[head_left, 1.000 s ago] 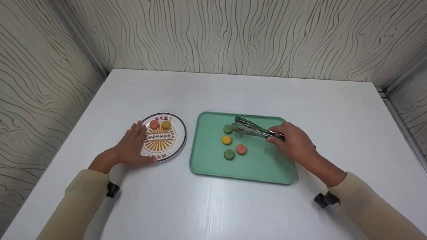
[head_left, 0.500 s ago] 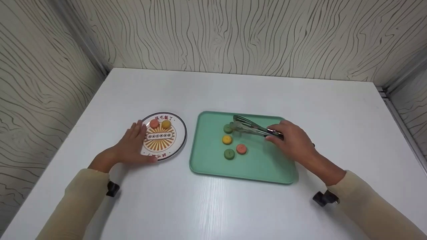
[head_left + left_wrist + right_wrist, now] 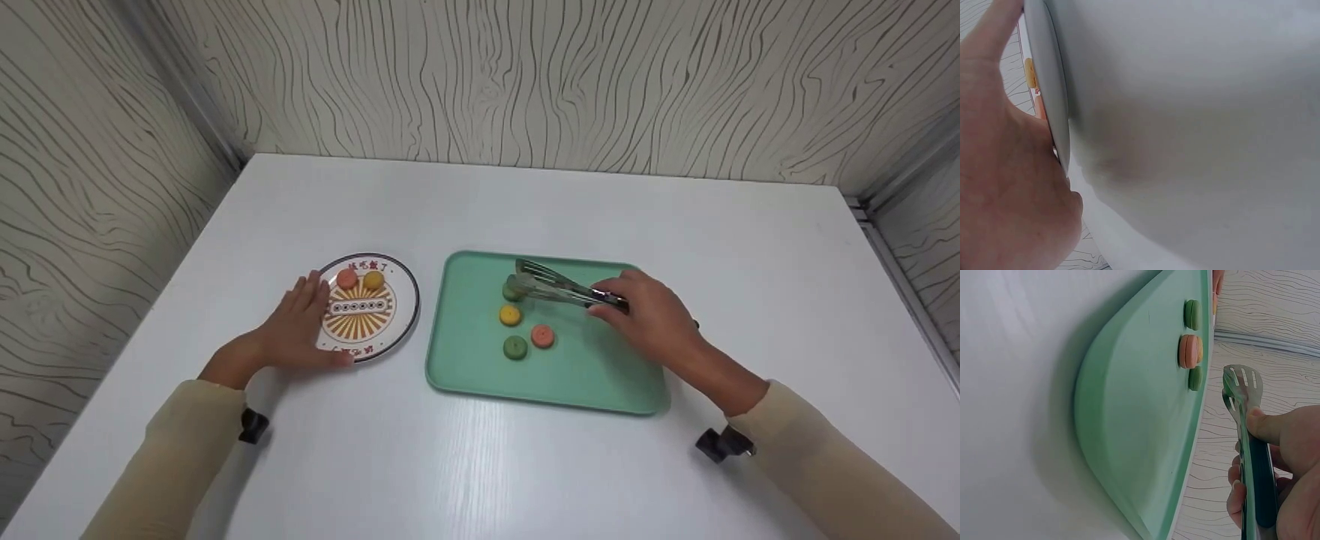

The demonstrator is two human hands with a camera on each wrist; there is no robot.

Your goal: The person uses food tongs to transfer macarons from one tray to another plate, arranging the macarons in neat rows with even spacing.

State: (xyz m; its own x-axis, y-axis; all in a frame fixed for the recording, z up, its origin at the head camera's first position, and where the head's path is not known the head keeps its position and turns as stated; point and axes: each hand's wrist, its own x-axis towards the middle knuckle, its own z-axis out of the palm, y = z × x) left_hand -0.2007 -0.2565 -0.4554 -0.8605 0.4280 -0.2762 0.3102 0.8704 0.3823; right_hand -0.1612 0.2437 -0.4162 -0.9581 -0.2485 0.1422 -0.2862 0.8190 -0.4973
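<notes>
My left hand (image 3: 292, 330) rests against the left rim of a round printed plate (image 3: 403, 309), its fingers straight and spread along the edge. On the plate sit a pink macaron (image 3: 347, 278) and a yellow macaron (image 3: 373, 280). In my right hand (image 3: 660, 319) is a pair of slotted metal tongs (image 3: 559, 289), gripped near the middle with the thumb on a dark handle (image 3: 1262, 478). The spread tong heads hang above the tray, overlapping a green macaron (image 3: 513, 294) in the head view. Nearby lie a yellow macaron (image 3: 510, 315), pink macaron (image 3: 543, 336) and second green macaron (image 3: 515, 347).
A green rectangular tray (image 3: 465, 371) with a raised rim bears the loose macarons, right of the plate. Both stand on a white table (image 3: 465, 465). Wood-grain-patterned panels (image 3: 487, 82) rise behind the table and at its sides.
My right hand has shifted slightly left with the tongs, bringing their heads from beside the far green macaron to over it. The left hand, plate and macarons stay in place.
</notes>
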